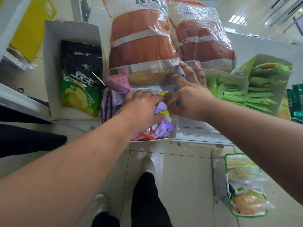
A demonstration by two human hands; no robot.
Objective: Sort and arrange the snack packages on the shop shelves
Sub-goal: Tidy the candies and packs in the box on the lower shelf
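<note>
A white cardboard box (174,126) of small purple and orange snack packets (164,128) sits at the front edge of the shelf. My left hand (141,107) reaches into it and grips a small purple packet (161,107) with a yellow strip. My right hand (190,97) hovers over the box's far right corner, fingers spread, its thumb and forefinger touching the same packet. Behind the box stand two large clear bags of orange snacks (141,46).
A white box of black and green chip bags (80,82) stands to the left. An open box of green packets (255,90) stands to the right. On the tiled floor at lower right sits a green-rimmed basket (221,182) with packaged food. My legs and white shoes are below.
</note>
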